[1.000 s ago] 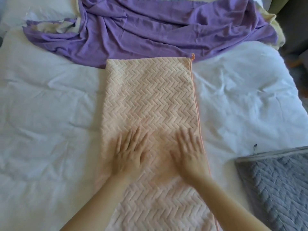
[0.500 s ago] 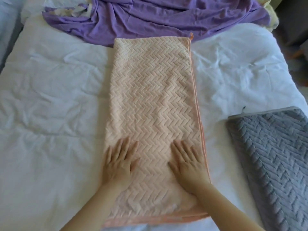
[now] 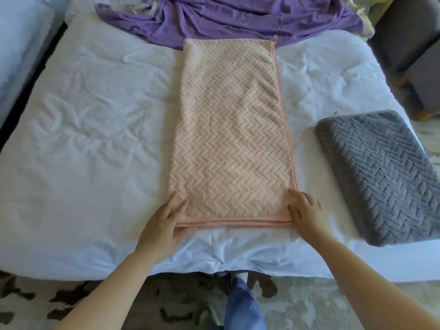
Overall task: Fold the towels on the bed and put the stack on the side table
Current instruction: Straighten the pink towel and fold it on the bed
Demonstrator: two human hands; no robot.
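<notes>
Inspector: Head view, change noted: both your hands have come off the middle of the peach towel and back to its near end, one at each corner. The near hem now shows in full.

Assessor: Position confirmed. That towel lies lengthwise down the middle of the bed, folded into a long strip, with its far end touching the purple sheet. A grey towel, already folded, sits near the bed's right edge, apart from the strip. No side table shows.

Inspector: Hands. Your left hand lies at the near-left corner, fingers straight along the side edge, thumb by the hem: flat, not gripping. Your right hand covers the near-right corner with fingers slightly bent; whether it pinches the hem, I cannot tell.

Assessor: Handling, given as judgement. The pile looks thick and soft, the cloth light and without stiffness, so it should sag and drag if you lift it from one point. Doubled hems at the near end suggest layers that can slip apart.

Inspector: Recommendation. Take both near corners, thumb under and fingers over, catching every layer, and carry them together toward the far end. Keep the piped right edge lined up as you go.
</notes>
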